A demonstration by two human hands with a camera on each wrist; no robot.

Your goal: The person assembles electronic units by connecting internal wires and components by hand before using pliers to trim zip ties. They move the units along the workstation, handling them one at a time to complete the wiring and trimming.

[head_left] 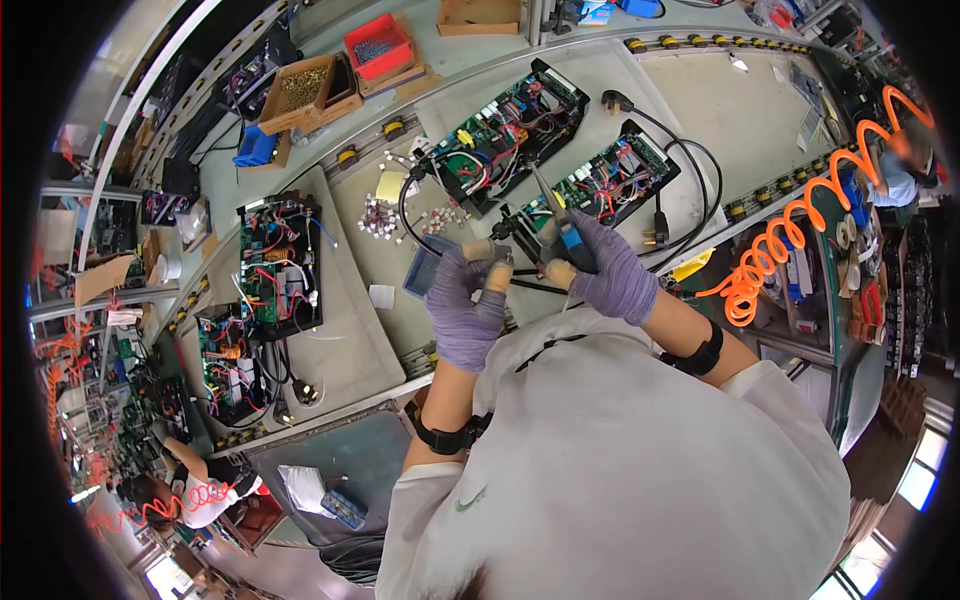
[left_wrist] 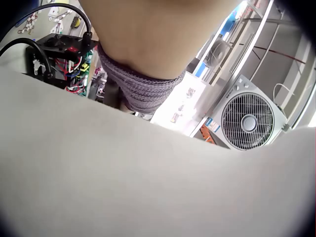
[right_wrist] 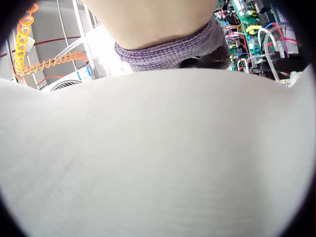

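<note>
My right hand point(head_left: 612, 272), in a purple knit glove with bare-looking yellowish fingertips, grips long-nose pliers point(head_left: 568, 236) with blue-and-black handles. Their tapered grey tip points away toward the boards. Close to its left, my gloved left hand point(head_left: 468, 308) has thumb and fingers curled together, pinching a black power cord point(head_left: 528, 284) beside a black end part point(head_left: 518, 232). The exact grip point is hidden by the fingers. Just beyond the hands lies an open circuit-board unit point(head_left: 622, 178) with coloured wires. Both wrist views show mainly grey shirt cloth and glove cuffs.
A second open unit point(head_left: 510, 130) lies farther off, with more units point(head_left: 280, 265) on the left board. Small white connectors point(head_left: 380, 218) are scattered near a blue tray point(head_left: 424, 270). A plug point(head_left: 618, 102) and looped cord lie right. An orange coiled hose point(head_left: 790, 230) hangs at right.
</note>
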